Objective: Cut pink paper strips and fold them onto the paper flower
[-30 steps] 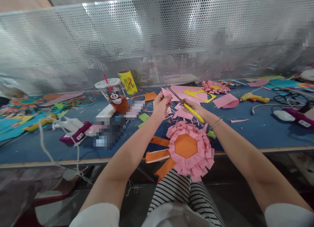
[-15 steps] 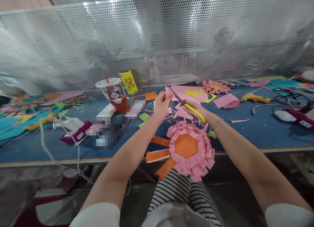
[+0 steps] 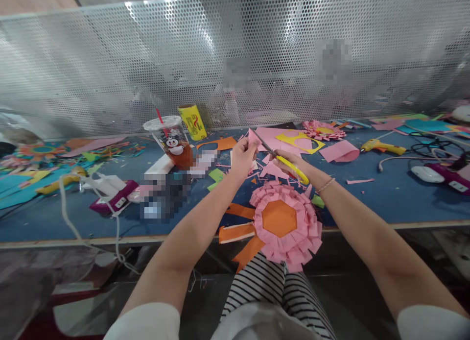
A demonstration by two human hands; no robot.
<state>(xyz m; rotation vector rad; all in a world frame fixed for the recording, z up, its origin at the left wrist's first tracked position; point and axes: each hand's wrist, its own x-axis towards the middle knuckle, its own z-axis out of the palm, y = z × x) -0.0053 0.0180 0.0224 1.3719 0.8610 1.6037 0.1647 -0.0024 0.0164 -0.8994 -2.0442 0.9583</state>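
My left hand (image 3: 244, 156) is closed on a small piece of pink paper (image 3: 251, 136), which sticks up past the fingertips. Yellow-handled scissors (image 3: 292, 167) are in my right hand (image 3: 290, 158), its fingers wrapped about the handles. The dark blades point up and left, with their tips beside the pink piece; whether the paper lies between them I cannot tell. Below both hands, a pink paper rosette (image 3: 286, 225) with an orange centre overhangs the front table edge. Orange paper strips (image 3: 242, 232) stick out from its left side.
A drink cup (image 3: 174, 144) with a red straw and a yellow box (image 3: 193, 122) stand at the back left. Paper scraps surround my hands. Yellow glue guns (image 3: 384, 147) and corded purple power strips (image 3: 113, 198) lie to both sides. A perforated metal screen (image 3: 264, 46) rises behind the table.
Almost nothing differs. Both hands, the pink piece, the scissors and the rosette keep their places; the view has shifted very slightly.
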